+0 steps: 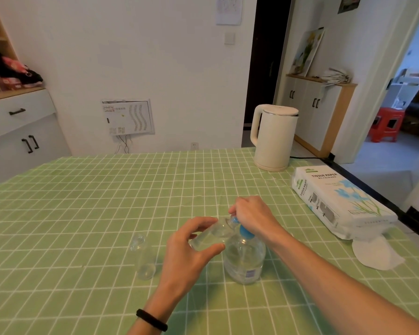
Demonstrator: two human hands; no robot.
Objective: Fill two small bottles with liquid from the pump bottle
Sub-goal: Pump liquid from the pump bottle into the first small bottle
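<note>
On the green checked desk (82, 213), the left hand (189, 252) grips 1 small clear plastic bottle (211, 235), tilted with its mouth against the blue spout of the large clear pump bottle (244, 259). The right hand (252, 218) curls over that bottle's blue pump head. The other small clear bottle (143, 257) stands upright just left of the left hand. A cream electric kettle (272, 139) and a white tissue paper pack (336, 201) sit well apart on the right.

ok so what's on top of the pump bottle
The right hand is curled over its blue pump head, hiding most of it. The left hand holds a small bottle tilted at the nozzle, whose tip is hidden.
</note>
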